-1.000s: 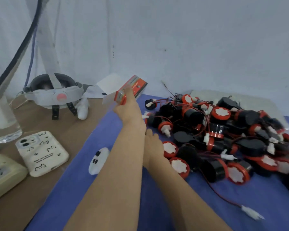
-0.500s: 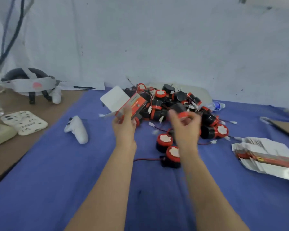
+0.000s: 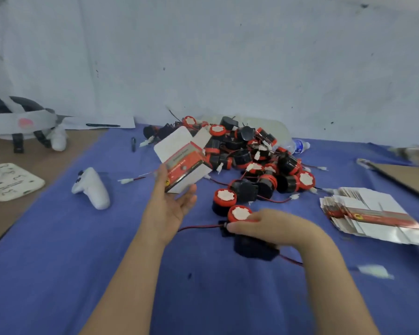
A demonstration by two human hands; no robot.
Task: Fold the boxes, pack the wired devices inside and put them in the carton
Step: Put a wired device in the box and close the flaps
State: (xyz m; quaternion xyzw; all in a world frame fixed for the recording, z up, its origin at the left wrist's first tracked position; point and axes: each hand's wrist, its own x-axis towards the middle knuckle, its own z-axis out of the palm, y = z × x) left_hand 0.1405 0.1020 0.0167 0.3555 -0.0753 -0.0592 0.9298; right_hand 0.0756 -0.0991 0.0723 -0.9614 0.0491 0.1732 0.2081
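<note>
Red and white card makes up the small box [image 3: 186, 165], which the left hand [image 3: 168, 209] holds up over the blue cloth [image 3: 58, 250], just in front of the heap of devices. The thumb presses its left side and the fingers [image 3: 188, 198] lie nearly straight under its bottom edge, so the box is pinched between them. Its white flap stands open at the top. A grey band across the red face carries lines of print, too blurred to read, and a small yellow mark sits at the lower corner.

The right hand [image 3: 273, 229] has its fingers curled over a wired device [image 3: 241, 213], black with a red cap and a white disc on top, low on the cloth. Much of its body is hidden under the palm, and its red wire runs out to both sides.

Behind lies the pile of devices [image 3: 254, 153], wires tangled. To the right sits a stack of flat boxes [image 3: 368, 215], their red stripes smeared. A water bottle [image 3: 296, 146] pokes out behind the pile, its blue label unreadable. At the right edge a brown board [image 3: 409, 177] is cut off.

On the left are a white controller [image 3: 92, 188], a headset [image 3: 20, 122] partly out of frame, and a white phone case [image 3: 10, 181] with dark squiggles.
</note>
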